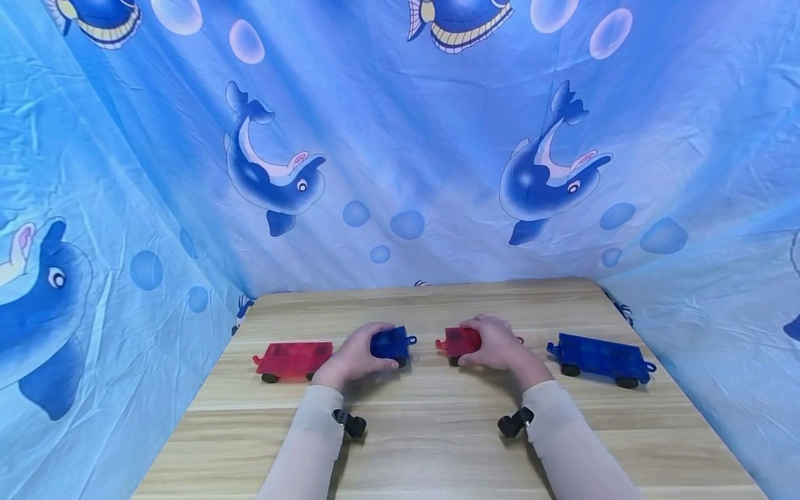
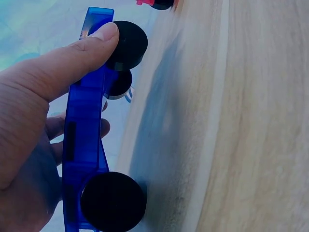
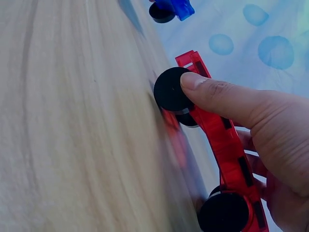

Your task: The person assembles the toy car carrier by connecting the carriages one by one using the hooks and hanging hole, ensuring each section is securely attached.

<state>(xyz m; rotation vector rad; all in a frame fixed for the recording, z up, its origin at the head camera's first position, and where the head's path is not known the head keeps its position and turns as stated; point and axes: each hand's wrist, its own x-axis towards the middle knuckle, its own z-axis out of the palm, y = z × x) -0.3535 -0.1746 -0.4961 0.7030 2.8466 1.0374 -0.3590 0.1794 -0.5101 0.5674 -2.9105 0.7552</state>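
Note:
My left hand (image 1: 357, 355) grips a translucent blue toy train car (image 1: 389, 344) from above, its thumb (image 2: 99, 39) against a black wheel (image 2: 129, 44). To the right, my right hand (image 1: 492, 345) holds a translucent red toy train car (image 1: 461, 341), with the thumb (image 3: 212, 89) on one of its black wheels (image 3: 173, 89). The two held cars point at each other across a gap, the blue car's loop facing the red car's hook end. Part of each held car is hidden under the fingers. The blue car casts a shadow on the wood.
A second red train car (image 1: 294, 360) stands on the wooden table (image 1: 431, 430) at the left, partly behind my left wrist. Another blue train car (image 1: 600, 357) stands at the right, beyond my right hand. A blue dolphin-print curtain (image 1: 412, 153) surrounds the table's back and sides.

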